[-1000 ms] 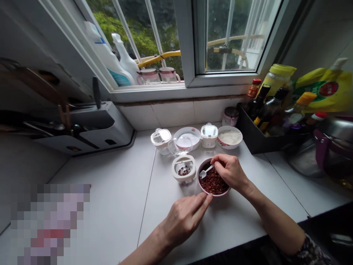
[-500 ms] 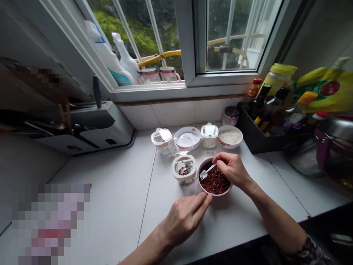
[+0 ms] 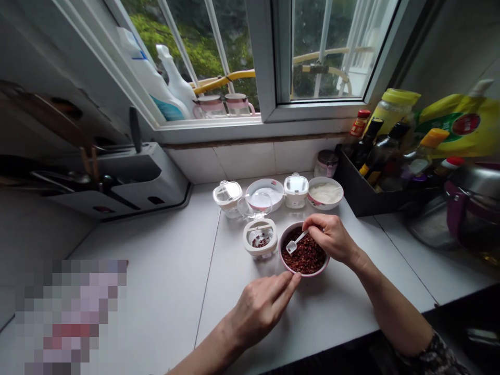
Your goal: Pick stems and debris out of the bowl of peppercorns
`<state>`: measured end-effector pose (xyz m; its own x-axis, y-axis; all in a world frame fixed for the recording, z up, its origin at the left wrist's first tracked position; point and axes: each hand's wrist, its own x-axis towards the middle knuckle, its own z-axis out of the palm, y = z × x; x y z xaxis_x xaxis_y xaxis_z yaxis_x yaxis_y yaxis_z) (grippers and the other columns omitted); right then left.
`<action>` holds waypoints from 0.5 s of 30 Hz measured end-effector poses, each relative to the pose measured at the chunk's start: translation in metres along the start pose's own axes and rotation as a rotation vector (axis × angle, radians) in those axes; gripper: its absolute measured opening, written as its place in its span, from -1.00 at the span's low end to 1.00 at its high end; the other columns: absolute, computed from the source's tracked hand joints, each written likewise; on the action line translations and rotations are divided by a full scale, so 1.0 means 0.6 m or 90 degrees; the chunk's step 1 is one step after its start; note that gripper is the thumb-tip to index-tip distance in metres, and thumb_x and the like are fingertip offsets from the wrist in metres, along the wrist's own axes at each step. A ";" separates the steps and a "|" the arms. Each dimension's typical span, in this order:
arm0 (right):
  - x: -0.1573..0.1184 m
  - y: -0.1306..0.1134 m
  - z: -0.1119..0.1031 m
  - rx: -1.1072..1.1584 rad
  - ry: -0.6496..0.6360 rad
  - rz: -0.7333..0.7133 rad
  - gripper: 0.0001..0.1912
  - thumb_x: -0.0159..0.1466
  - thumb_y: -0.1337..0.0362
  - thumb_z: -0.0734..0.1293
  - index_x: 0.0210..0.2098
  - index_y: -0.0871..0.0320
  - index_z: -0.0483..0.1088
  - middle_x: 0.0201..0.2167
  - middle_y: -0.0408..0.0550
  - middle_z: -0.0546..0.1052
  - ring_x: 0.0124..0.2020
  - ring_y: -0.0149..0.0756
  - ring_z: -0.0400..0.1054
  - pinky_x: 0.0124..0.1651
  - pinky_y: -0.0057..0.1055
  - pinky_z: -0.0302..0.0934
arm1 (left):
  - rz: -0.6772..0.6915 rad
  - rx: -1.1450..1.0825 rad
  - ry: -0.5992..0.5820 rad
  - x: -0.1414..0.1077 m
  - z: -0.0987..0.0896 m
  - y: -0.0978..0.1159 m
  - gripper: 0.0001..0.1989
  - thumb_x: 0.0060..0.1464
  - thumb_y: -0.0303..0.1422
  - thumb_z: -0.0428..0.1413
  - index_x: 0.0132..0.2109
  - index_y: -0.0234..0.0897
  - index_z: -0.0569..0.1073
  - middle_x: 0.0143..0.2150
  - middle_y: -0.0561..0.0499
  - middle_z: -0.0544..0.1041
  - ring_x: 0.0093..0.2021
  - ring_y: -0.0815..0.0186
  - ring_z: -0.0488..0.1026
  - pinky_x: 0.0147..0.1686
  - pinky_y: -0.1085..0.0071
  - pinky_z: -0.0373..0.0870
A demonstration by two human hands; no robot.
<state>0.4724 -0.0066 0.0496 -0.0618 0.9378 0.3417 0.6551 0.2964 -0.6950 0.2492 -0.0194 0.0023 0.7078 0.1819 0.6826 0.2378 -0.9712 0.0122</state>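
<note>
My right hand (image 3: 332,237) pinches a small white spoon (image 3: 297,242) by its handle, with the scoop over the dark red dried flakes, which look like Sichuan peppercorns (image 3: 307,259), in a bowl (image 3: 282,260). Fingers together, my left hand (image 3: 261,307) holds the near rim of this bowl; its thumb is mostly hidden. Left of the bowl stands a clear seasoning jar (image 3: 261,250) with its lid (image 3: 255,204) raised and a few red bits inside.
Behind are two lidded seasoning jars (image 3: 228,199) (image 3: 296,191), a bowl of white grains (image 3: 269,197) and a bowl of pale powder (image 3: 325,194). A black bottle box (image 3: 363,200) stands right, a grey utensil holder (image 3: 136,182) left. A steel pot (image 3: 425,224) sits far right.
The spoon has shifted slightly right and toward the bowl's middle. My left hand stays at the rim, and the whole view has moved very little.
</note>
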 end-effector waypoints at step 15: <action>0.000 0.003 0.000 0.033 -0.034 0.042 -0.75 0.13 0.47 0.16 -0.47 0.17 0.45 -0.54 -0.16 0.50 -0.50 -0.40 0.34 -0.36 -0.49 0.18 | -0.001 -0.006 0.010 0.005 -0.001 0.002 -0.74 0.36 -0.55 -0.13 0.01 -0.50 0.42 -0.21 -0.16 0.59 -0.37 0.31 0.57 -0.47 0.44 0.52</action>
<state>0.4737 -0.0062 0.0481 -0.0611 0.9634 0.2612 0.6191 0.2418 -0.7472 0.2511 -0.0199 0.0051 0.6971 0.1817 0.6935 0.2329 -0.9723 0.0207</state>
